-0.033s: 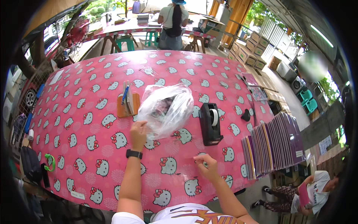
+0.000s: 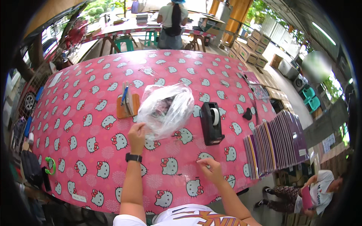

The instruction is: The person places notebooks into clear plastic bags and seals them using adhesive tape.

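A crumpled clear plastic bag point(image 2: 166, 113) with something dark inside lies mid-table. My left hand point(image 2: 136, 135), a dark watch on its wrist, is closed at the bag's near left edge, fingertips on the plastic. My right hand point(image 2: 212, 170) hovers over the near part of the table, fingers curled and thumb against the index finger; whatever it may pinch is too small to make out. Beyond that hand stands a black tape dispenser point(image 2: 212, 124) with a roll of tape. Left of the bag, a brown wooden block point(image 2: 123, 110) bears upright pieces and a blue pen point(image 2: 124, 95).
Stacked purple spiral-bound notebooks point(image 2: 277, 145) take up the table's right edge. A green band point(image 2: 50, 165) and a dark pouch point(image 2: 31, 165) lie at the left edge of the pink table point(image 2: 151, 188). One person point(image 2: 172, 22) stands at a far table, another point(image 2: 320, 192) at the lower right.
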Demonstrator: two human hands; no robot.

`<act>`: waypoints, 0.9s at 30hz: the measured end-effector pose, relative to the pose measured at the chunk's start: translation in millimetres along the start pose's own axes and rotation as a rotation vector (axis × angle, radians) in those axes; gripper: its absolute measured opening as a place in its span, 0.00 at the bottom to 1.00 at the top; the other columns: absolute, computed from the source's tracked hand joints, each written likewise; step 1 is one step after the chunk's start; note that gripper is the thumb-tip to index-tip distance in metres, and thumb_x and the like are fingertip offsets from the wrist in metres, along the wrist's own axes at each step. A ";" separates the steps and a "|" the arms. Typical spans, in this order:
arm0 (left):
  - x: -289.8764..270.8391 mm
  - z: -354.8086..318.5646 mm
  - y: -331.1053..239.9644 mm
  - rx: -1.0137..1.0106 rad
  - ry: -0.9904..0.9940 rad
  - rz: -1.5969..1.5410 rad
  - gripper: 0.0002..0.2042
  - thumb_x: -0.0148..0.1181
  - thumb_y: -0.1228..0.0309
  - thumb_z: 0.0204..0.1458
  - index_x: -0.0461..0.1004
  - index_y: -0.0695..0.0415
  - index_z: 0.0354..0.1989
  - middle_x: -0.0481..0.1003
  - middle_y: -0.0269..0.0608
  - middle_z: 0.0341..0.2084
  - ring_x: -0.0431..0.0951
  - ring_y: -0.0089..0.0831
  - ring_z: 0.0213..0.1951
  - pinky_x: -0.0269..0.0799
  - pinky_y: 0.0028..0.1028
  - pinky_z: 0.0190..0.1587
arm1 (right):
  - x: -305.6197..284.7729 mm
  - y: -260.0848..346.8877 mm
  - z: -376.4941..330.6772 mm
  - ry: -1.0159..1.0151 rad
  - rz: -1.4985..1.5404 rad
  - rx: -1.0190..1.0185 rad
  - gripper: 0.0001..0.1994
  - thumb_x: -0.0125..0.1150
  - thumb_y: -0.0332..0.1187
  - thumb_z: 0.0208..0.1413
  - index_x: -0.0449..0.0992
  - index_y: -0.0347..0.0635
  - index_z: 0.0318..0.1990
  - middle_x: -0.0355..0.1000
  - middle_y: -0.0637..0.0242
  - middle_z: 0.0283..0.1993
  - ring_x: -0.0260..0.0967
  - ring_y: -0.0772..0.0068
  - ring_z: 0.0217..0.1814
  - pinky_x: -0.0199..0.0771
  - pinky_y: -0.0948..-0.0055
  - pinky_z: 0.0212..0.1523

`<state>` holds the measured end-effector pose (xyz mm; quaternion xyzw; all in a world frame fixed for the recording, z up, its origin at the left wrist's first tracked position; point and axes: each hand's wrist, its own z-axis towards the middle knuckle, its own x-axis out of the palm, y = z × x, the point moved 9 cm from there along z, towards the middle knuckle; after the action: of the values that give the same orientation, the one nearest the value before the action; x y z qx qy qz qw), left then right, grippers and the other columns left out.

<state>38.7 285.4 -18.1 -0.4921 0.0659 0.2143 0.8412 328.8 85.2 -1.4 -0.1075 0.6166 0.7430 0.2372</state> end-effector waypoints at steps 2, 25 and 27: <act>-5.3 -26.2 4.3 -0.130 0.001 -0.112 0.07 0.55 0.78 0.50 0.75 0.64 0.36 0.76 0.41 0.29 0.74 0.27 0.32 0.69 0.24 0.38 | -18.7 -7.2 -37.6 -0.083 -0.008 0.058 0.08 0.60 0.26 0.48 0.75 0.39 0.37 0.74 0.60 0.35 0.72 0.67 0.31 0.72 0.72 0.36; 420.9 -99.2 -348.9 0.029 0.674 -0.757 0.27 0.36 0.54 0.62 0.60 0.65 0.58 0.63 0.49 0.56 0.60 0.38 0.60 0.51 0.33 0.62 | -244.7 -52.6 -378.9 -0.591 -0.196 0.651 0.10 0.59 0.37 0.52 0.76 0.40 0.35 0.73 0.59 0.34 0.72 0.63 0.37 0.71 0.69 0.39; 474.2 -76.6 -333.4 -0.006 0.655 -0.759 0.28 0.35 0.53 0.62 0.58 0.65 0.60 0.62 0.49 0.57 0.59 0.38 0.60 0.52 0.33 0.62 | -261.8 -52.5 -386.7 -0.597 -0.191 0.648 0.09 0.59 0.36 0.52 0.76 0.40 0.35 0.73 0.59 0.34 0.72 0.63 0.36 0.71 0.68 0.38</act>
<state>614.7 218.7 57.0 -0.5254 0.1421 -0.2721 0.7936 529.1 -339.8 -12.2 0.1351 0.7092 0.4848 0.4937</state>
